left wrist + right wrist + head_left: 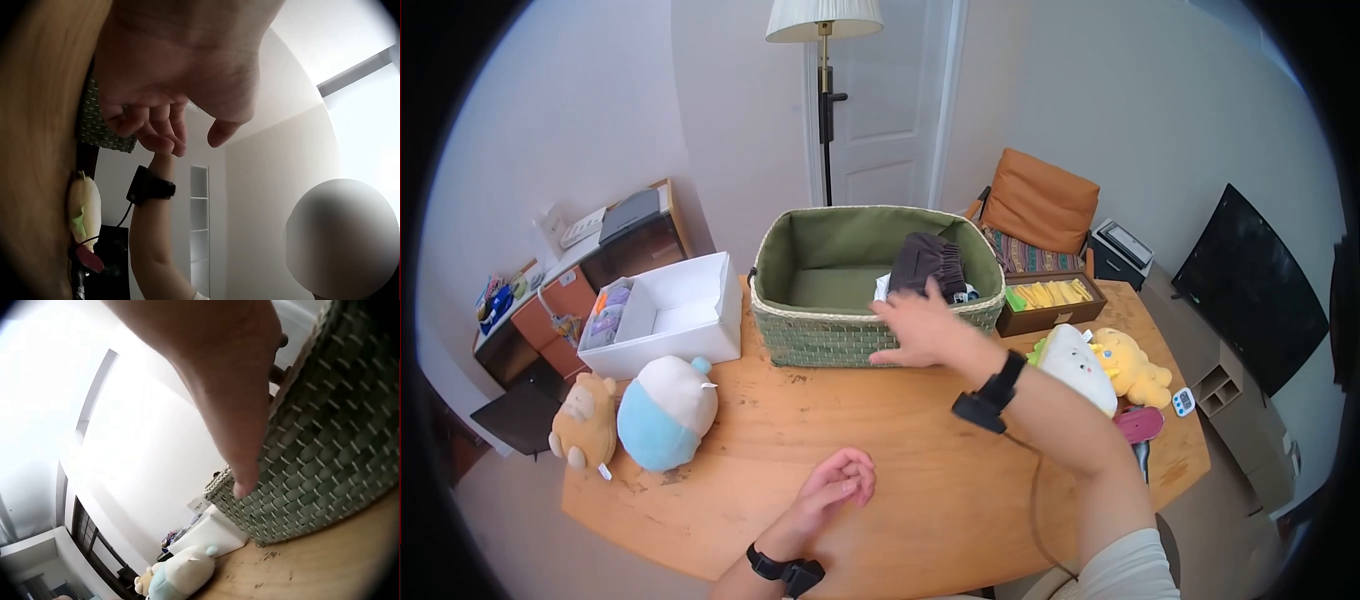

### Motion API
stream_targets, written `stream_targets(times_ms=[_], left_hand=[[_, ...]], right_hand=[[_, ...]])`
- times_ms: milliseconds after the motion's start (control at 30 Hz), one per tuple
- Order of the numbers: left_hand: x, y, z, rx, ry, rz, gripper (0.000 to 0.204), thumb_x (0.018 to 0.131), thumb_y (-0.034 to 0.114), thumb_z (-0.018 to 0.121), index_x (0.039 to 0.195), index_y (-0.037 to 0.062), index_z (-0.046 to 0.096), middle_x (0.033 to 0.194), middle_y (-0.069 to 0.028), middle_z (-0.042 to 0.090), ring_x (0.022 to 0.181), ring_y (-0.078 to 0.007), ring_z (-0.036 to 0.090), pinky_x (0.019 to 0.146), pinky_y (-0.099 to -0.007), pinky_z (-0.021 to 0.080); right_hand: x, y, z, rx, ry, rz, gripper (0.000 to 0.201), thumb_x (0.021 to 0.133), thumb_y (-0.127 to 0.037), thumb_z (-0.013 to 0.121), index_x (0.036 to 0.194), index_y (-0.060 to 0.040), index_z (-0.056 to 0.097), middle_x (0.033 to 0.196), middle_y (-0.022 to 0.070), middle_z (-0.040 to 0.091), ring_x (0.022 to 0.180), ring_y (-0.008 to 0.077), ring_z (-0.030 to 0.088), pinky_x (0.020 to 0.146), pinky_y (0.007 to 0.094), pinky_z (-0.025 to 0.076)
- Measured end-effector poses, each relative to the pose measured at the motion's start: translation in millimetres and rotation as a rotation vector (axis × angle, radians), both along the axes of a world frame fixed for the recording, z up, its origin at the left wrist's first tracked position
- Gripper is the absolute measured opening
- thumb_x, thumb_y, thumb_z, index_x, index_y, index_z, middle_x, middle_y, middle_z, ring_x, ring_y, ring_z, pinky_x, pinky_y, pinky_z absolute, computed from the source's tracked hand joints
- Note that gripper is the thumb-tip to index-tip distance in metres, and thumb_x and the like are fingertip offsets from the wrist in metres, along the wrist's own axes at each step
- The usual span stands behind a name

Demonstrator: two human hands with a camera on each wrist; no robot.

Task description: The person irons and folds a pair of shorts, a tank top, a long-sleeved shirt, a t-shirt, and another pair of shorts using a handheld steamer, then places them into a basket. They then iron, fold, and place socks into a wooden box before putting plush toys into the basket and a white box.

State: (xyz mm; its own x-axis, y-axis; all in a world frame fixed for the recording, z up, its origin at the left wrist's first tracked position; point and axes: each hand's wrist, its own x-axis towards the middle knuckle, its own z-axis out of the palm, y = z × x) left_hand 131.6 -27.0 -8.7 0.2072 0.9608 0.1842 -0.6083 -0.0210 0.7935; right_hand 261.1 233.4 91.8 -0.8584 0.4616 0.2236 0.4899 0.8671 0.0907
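A green woven basket with a fabric lining stands at the back middle of the table in the head view. Inside it, on the right, lies a dark folded garment over some white cloth. My right hand is at the basket's front rim, fingers spread over the edge towards the garment. In the right wrist view the thumb points down along the outside of the woven wall. My left hand hovers low near the table's front, its fingers loosely curled around nothing.
Left of the basket sits a white box with small items. Two plush toys, a brown one and a blue-white one, stand before it. A brown box, white plush, yellow plush, pink brush and timer are right.
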Motion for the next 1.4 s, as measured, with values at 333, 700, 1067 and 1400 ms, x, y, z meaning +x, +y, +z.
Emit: stream_targets(times_ms=[333, 700, 1067, 1400], left_hand=[[-4, 4, -5, -0.044, 0.091, 0.14, 0.035, 0.095, 0.031, 0.068, 0.116, 0.0056, 0.056, 0.086, -0.006, 0.059, 0.074, -0.0155, 0.055, 0.069, -0.0275, 0.043], [8, 9, -10, -0.231, 0.421, -0.096, 0.014, 0.102, 0.016, 0.062, 0.112, 0.0067, 0.061, 0.094, 0.0006, 0.061, 0.085, -0.0098, 0.056, 0.08, -0.0248, 0.046], [174, 108, 24, 0.193, 1.078, -0.06, 0.078, 0.094, 0.024, 0.073, 0.152, 0.0036, 0.025, 0.152, -0.0128, 0.036, 0.141, -0.0303, 0.038, 0.112, -0.0406, 0.04], [295, 244, -22, -0.238, 0.266, 0.187, 0.078, 0.092, 0.024, 0.076, 0.148, 0.0001, 0.027, 0.139, -0.02, 0.052, 0.125, -0.029, 0.057, 0.103, -0.0399, 0.051]], right_hand=[[-5, -74, -39, 0.036, 0.162, -0.133, 0.039, 0.085, -0.045, 0.074, 0.095, -0.0091, 0.061, 0.08, 0.0094, 0.071, 0.074, 0.0273, 0.073, 0.058, 0.0391, 0.054], [172, -124, 9, -0.28, 0.7, -0.25, 0.031, 0.081, -0.025, 0.08, 0.101, -0.0059, 0.064, 0.101, 0.009, 0.065, 0.095, 0.03, 0.065, 0.08, 0.0437, 0.051], [269, -70, -100, -0.028, 1.431, -0.732, 0.028, 0.087, -0.018, 0.076, 0.098, -0.002, 0.056, 0.089, 0.0115, 0.06, 0.085, 0.0255, 0.059, 0.073, 0.038, 0.046], [303, -50, -137, -0.326, 1.399, -0.86, 0.058, 0.086, -0.016, 0.069, 0.135, 0.0037, 0.046, 0.125, 0.025, 0.056, 0.112, 0.0342, 0.058, 0.095, 0.0401, 0.048]])
